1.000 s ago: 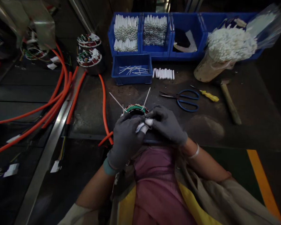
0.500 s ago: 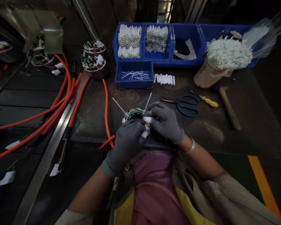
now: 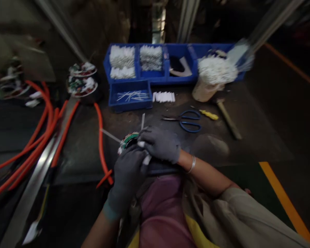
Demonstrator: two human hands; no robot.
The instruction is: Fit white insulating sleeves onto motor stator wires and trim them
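A round motor stator [image 3: 127,140] with green, red and white windings sits at the near edge of the dark bench. Two white cable ties stick up from it. My left hand [image 3: 127,175], in a grey glove, is closed over the stator's near side. My right hand [image 3: 161,144], also gloved, pinches a small white sleeve [image 3: 146,159] against the windings. The picture is blurred by head motion.
Blue bins [image 3: 150,63] of white tubes stand at the back, with a low blue tray [image 3: 130,95] of ties in front. Blue scissors [image 3: 186,122], a yellow-handled tool [image 3: 209,114] and a hammer [image 3: 228,119] lie to the right. Orange cables [image 3: 41,131] and two more stators [image 3: 82,81] are left.
The view has tilted up and swung right, so everything sits lower and further left and is blurred. Both hands stay closed on the stator and the white sleeve.
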